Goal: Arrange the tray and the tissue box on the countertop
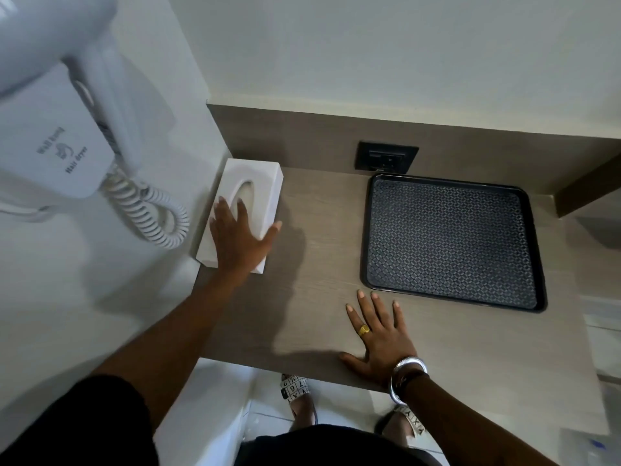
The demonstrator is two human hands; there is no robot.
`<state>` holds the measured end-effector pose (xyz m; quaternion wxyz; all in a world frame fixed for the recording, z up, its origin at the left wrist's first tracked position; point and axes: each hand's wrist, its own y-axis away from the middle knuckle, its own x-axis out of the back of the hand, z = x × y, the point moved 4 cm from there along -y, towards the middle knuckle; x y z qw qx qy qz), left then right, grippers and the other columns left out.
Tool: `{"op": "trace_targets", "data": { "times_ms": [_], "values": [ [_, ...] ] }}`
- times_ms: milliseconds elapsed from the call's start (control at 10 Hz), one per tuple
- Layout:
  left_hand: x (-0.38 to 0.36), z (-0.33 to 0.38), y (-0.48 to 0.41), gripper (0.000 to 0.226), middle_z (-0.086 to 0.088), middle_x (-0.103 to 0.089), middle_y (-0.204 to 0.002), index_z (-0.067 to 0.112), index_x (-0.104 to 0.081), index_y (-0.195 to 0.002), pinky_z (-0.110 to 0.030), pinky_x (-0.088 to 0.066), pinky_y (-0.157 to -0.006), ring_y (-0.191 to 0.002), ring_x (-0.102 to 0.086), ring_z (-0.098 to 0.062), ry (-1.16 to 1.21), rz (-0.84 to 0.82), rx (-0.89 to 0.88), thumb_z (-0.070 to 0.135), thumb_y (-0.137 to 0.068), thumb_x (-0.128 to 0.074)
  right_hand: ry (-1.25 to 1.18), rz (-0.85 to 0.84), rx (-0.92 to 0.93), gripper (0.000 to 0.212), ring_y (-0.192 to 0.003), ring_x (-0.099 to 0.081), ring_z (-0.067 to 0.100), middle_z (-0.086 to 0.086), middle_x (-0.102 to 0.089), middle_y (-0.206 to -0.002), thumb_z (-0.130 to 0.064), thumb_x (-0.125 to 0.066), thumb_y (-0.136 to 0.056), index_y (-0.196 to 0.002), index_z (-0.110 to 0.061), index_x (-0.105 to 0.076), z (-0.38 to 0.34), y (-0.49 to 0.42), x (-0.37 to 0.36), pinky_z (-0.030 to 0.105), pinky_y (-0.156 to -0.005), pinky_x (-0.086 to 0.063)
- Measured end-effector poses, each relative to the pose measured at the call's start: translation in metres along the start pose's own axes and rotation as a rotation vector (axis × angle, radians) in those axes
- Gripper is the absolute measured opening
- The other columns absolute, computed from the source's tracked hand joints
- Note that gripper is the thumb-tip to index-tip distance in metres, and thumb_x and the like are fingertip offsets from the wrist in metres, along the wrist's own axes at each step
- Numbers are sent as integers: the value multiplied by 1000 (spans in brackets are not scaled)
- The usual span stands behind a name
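The tissue box [240, 210] lies at the far-left of the bench [319, 264], against the wall, with the left hand [235, 242] laid on it, fingers [223, 213] spread. The tray [452, 242] sits flat at the far right below the wall socket [386, 159], well apart from the box. The right hand [381, 338] rests open-palmed just before it, so the task looks nearly done, perhaps final squaring left.

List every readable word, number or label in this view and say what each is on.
"Wall hung" and "Hair dryer": on the white hair dryer unit, slightly blurred.
"7", "6", "Y", "X": among the printed characters on the sandals; the rest are too small.
Tissue box, tray, wall socket: no readable text.
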<state>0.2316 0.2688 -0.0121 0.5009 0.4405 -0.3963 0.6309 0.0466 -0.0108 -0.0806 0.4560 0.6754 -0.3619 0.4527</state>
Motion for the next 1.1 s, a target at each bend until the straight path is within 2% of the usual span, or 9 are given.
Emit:
{"op": "trace_targets", "data": {
  "times_ms": [100,200,300,400,600,900,1000,1100],
  "values": [
    [-9,-13,40,107,-21,-9,-165,17,-15,-156,-51,-7,-122,-152,-10,-38,-99,-22,-169,84,-76,-39,6,-1,2,91,-146,-21,35,10,-24,-160,-81,-39,-79,-149,-23,-35,0,0,1,61,-111,-11],
    [-18,-24,53,105,-17,-12,-165,21,-12,-157,-51,-10,-122,-152,-13,-37,-135,-58,-200,86,-78,-31,8,-4,-1,89,-146,-22,35,10,-24,-160,-79,-40,-80,-149,-23,-36,0,0,1,61,-111,-10],
    [-18,-24,44,96,-18,-19,-164,23,-16,-156,-54,-15,-121,-150,-19,-39,-131,-73,-179,84,-82,-25,4,-13,-4,89,-147,-18,34,9,-20,-162,-79,-40,-80,-150,-24,-32,1,0,0,61,-112,-9],
    [-16,-22,34,94,-19,-19,-163,23,-17,-155,-54,-15,-121,-151,-17,-38,-126,-99,-161,83,-83,-25,2,-29,-11,90,-148,-14,33,8,-18,-162,-79,-40,-80,-151,-25,-29,1,0,-2,61,-113,-8],
    [-10,-19,16,99,-23,-24,-161,18,-23,-154,-55,-16,-122,-150,-20,-41,-150,-107,-130,83,-80,-29,5,-31,-14,89,-147,-15,34,9,-19,-162,-76,-43,-79,-151,-25,-29,1,-1,-2,61,-113,-9],
    [2,-14,7,90,-27,-15,-162,13,-22,-154,-55,-17,-122,-149,-20,-43,-209,-119,-154,73,-87,-21,27,-29,3,87,-146,-21,36,11,-23,-161,-74,-43,-81,-150,-23,-34,-2,4,3,61,-112,-12],
    [7,-13,6,103,-28,-14,-161,10,-22,-154,-56,-16,-121,-149,-18,-44,-207,-152,-150,82,-82,-8,0,-17,-16,83,-149,-13,33,7,-14,-163,-75,-36,-85,-152,-26,-30,-3,5,7,61,-115,-11],
    [20,3,10,115,-29,-13,-161,6,-20,-155,-56,-15,-121,-150,-16,-42,-156,-106,-156,87,-75,-4,-97,13,-33,76,-148,-17,32,6,-18,-163,-72,-35,-88,-149,-27,-37,-9,13,23,58,-117,-16]
  ]
}}
